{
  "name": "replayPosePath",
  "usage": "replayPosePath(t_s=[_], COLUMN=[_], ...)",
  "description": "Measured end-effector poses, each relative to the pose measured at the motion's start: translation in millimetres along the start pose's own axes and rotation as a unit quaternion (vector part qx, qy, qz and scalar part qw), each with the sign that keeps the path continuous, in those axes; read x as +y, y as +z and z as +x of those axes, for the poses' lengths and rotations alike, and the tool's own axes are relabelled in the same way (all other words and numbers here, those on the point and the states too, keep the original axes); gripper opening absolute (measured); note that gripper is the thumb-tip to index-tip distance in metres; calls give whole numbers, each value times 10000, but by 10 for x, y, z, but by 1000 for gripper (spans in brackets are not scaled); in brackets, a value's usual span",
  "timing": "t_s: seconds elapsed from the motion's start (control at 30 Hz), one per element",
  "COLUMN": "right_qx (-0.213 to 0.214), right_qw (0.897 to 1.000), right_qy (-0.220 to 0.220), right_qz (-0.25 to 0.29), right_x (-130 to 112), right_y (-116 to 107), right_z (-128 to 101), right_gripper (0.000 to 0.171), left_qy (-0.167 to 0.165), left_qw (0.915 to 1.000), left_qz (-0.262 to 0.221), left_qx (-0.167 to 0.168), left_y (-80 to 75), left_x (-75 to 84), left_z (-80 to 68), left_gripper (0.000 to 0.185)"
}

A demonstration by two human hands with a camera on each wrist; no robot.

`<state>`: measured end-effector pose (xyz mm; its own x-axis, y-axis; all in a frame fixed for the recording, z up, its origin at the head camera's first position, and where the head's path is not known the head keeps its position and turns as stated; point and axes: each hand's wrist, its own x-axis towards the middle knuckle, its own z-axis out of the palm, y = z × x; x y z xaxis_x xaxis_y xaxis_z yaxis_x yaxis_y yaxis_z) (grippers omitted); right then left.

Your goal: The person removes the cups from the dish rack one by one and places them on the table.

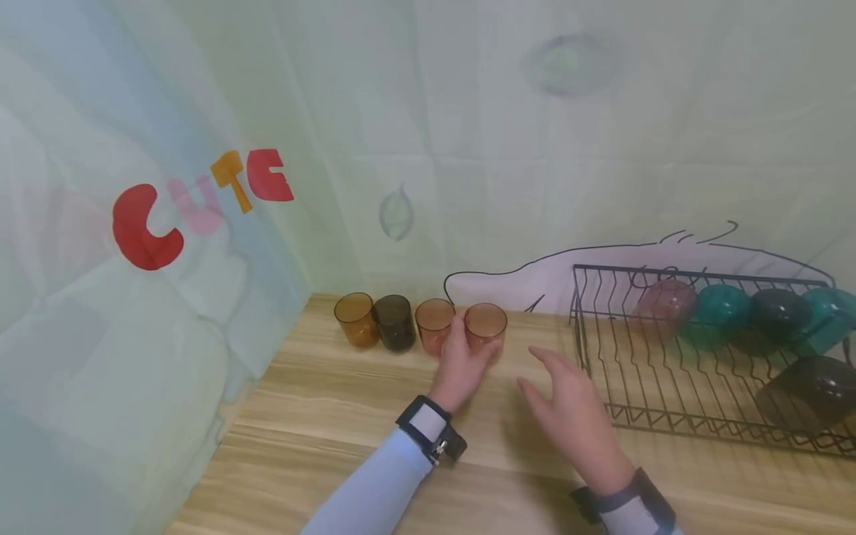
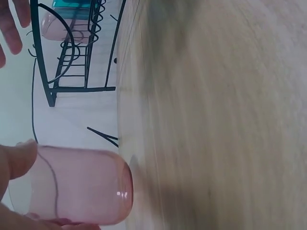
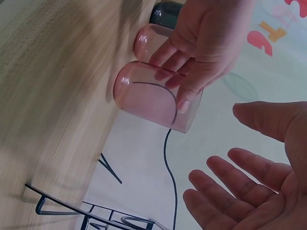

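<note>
My left hand (image 1: 458, 371) pinches a clear pink glass cup (image 1: 487, 321) near its rim, thumb on one side and fingers on the other. The cup stands upright at the right end of a row along the back of the table. Left of it come another pink cup (image 1: 433, 325), a dark grey cup (image 1: 395, 328) and an amber cup (image 1: 356, 324). In the right wrist view the held cup (image 3: 144, 98) shows its base at or very near the wood. My right hand (image 1: 576, 409) hovers right of the row, fingers spread and holding nothing.
A black wire dish rack (image 1: 618, 386) stands at the right. In it lie a pink cup (image 1: 669, 301), teal cups (image 1: 722, 308) and dark cups (image 1: 809, 390). A printed cloth (image 1: 468, 186) hangs behind the wooden table (image 1: 267, 461).
</note>
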<state>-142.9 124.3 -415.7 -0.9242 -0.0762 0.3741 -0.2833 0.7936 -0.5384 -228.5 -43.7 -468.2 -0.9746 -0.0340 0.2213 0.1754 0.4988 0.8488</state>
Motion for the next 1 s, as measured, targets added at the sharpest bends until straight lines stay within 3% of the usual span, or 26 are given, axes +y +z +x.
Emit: replayPosePath(t_s=[0.23, 0.6, 0.83, 1.0], right_qx=[122, 78, 4, 119], right_qw=[9999, 9999, 9998, 9995], right_qy=[-108, -90, -177, -236], right_qz=[14, 38, 8, -175], right_x=[10, 20, 40, 105], right_y=[-6, -17, -112, -301], right_z=[1, -18, 26, 118], right_gripper=[51, 52, 50, 49], left_qy=[-131, -301, -147, 31], left_qw=[9991, 9987, 9994, 9996], left_qz=[367, 351, 305, 261], left_qx=[184, 209, 96, -50], left_y=[41, 37, -92, -218], left_x=[3, 36, 149, 242], left_z=[14, -17, -143, -265], left_gripper=[78, 82, 90, 92])
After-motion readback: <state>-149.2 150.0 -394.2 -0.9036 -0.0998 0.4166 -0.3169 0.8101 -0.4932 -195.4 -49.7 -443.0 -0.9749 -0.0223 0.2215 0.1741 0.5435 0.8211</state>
